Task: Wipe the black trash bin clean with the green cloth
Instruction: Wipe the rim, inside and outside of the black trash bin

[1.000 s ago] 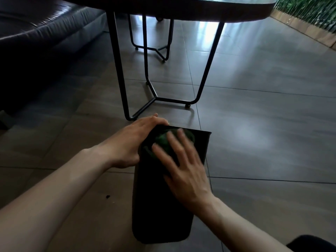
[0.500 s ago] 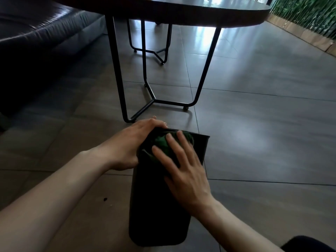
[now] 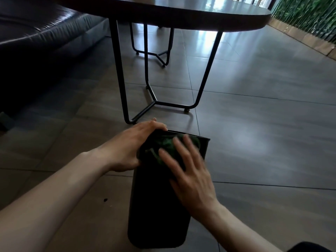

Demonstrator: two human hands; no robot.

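Right hand [image 3: 189, 171] slid (blurred) over bin [image 3: 154, 211]

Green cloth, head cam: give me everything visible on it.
The green cloth is dark green, soft and bunched, with folds showing. It lies on the upward-facing side of the black trash bin, near the bin's far end, which points toward the table. The right hand presses on it with spread, straight fingers that cover much of it. The left hand grips the bin's edge beside it. Its full size and texture are too dark to tell.
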